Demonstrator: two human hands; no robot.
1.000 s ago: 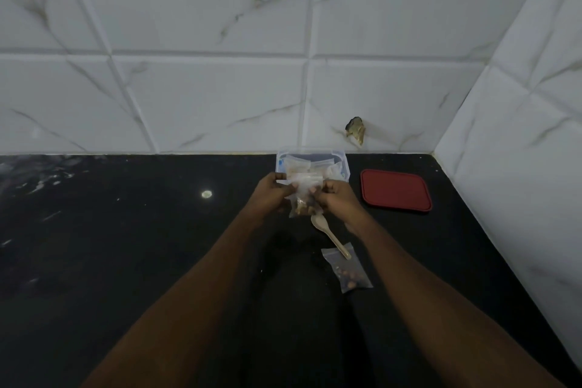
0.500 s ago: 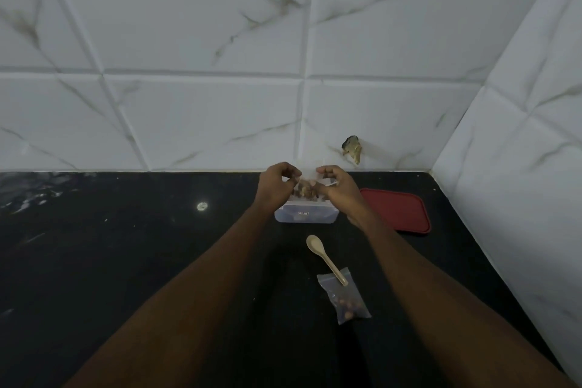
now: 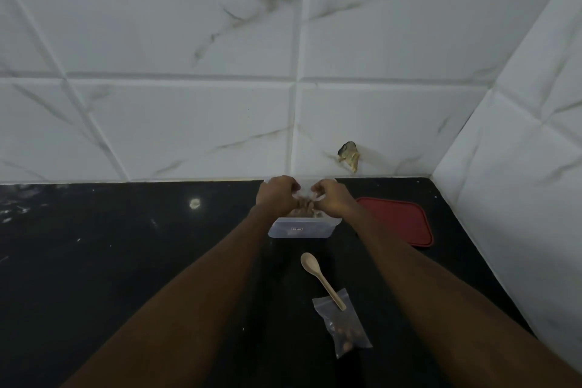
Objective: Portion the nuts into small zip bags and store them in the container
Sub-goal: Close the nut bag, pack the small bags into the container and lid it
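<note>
Filled bag carried from in front of the tub to above it — ready to drop in.

Both hands, left hand and right hand, pinched the top corners of a small clear zip bag of brown nuts, now hanging over the open frosted tub instead of nearer the body. Storing this portion looked close. Below the grip on the black glossy worktop lay a pale smooth spoon, its handle across a crinkled second bag; right of the grip, a flat red lid.
</note>
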